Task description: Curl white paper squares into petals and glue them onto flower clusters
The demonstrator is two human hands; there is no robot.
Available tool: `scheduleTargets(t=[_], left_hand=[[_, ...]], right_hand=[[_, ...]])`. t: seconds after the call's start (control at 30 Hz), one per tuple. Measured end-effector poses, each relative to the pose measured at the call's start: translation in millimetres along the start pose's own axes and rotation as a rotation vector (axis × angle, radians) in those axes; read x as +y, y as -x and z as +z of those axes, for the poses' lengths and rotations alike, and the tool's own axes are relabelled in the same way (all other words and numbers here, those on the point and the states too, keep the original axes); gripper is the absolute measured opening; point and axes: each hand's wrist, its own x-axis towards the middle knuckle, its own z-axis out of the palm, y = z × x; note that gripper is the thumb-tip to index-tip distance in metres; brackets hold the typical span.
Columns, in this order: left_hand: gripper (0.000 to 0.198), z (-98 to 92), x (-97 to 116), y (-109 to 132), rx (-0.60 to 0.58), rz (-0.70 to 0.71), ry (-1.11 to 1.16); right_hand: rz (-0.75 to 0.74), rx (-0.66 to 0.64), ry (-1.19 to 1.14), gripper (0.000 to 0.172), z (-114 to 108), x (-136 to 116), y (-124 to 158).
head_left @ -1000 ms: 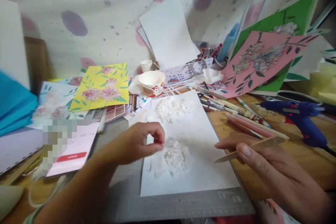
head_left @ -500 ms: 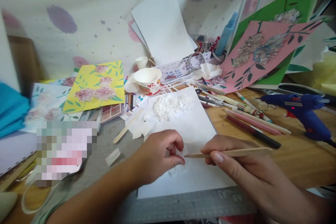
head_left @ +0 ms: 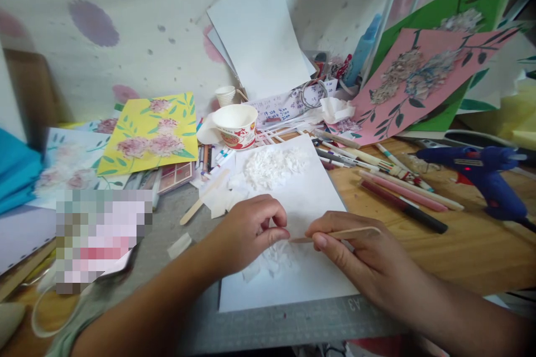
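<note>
A white rectangular paper sheet (head_left: 322, 195) lies flat. A fluffy cluster of torn white paper bits (head_left: 274, 166) sits at the sheet's far end, and a second cluster (head_left: 274, 259) at its near left. A thin flat pale wooden stick (head_left: 347, 232), gripped in the right hand (head_left: 368, 268), lies nearly level over the sheet's near half, tip pointing left.

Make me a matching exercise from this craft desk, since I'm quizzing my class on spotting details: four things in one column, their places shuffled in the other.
Things:
1. wooden stick
2. glue gun
3. paper cup
4. yellow flower card

Places:
A. lying left of the paper cup
B. on the wooden table at the far right
C. held in the right hand
D. standing just behind the white sheet

Pairs: 1-C, 2-B, 3-D, 4-A
</note>
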Motion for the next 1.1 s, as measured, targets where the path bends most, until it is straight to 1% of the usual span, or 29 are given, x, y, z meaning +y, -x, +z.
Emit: scheduleTargets(t=[0.13, 0.2, 0.37, 0.47, 0.53, 0.63, 0.73, 0.83, 0.9, 0.97, 1.1], left_hand=[[0.006, -5.8, -5.1, 1.6, 0.006, 0.068, -0.040], [0.004, -7.4, -6.0, 2.8, -0.009, 0.081, -0.051], [0.021, -8.2, -2.6, 6.2, -0.078, 0.035, -0.037], [0.024, -5.5, 0.8, 6.9, -0.103, 0.023, -0.028], [0.024, -2.3, 2.3, 6.7, -0.099, 0.026, -0.026], [0.015, 3.4, 2.5, 5.9, -0.087, 0.041, -0.039], [0.003, 7.5, 1.2, 4.9, -0.079, 0.049, -0.058], [0.004, 8.6, 0.4, 4.1, -0.064, 0.045, -0.059], [0.005, 8.5, 0.4, 3.6, -0.055, 0.043, -0.055], [0.005, 8.7, 0.1, 3.0, -0.045, 0.038, -0.052], [0.005, 10.8, -2.0, 1.3, -0.027, 0.022, -0.053]], right_hand=[[0.002, -0.006, 0.024, 0.026, 2.7, 3.0, -3.7], [0.001, -0.017, 0.043, 0.027, 4.0, 2.8, -5.3], [-0.063, -0.053, 0.158, 0.023, 10.1, -1.6, -5.9], [-0.078, -0.050, 0.188, 0.022, 14.2, -2.3, -5.4], [-0.061, -0.043, 0.181, 0.024, 15.4, -0.2, -6.2], [0.047, 0.009, 0.082, 0.028, 14.2, 6.3, -8.3], [0.173, 0.063, -0.105, 0.029, 11.6, 13.1, -8.4], [0.243, 0.134, -0.318, 0.026, 10.9, 17.2, -4.0], [0.255, 0.189, -0.423, 0.024, 11.4, 18.1, 0.3], [0.247, 0.206, -0.450, 0.023, 11.9, 17.3, 3.6], [0.182, 0.161, -0.306, 0.026, 11.3, 12.6, 4.5]])
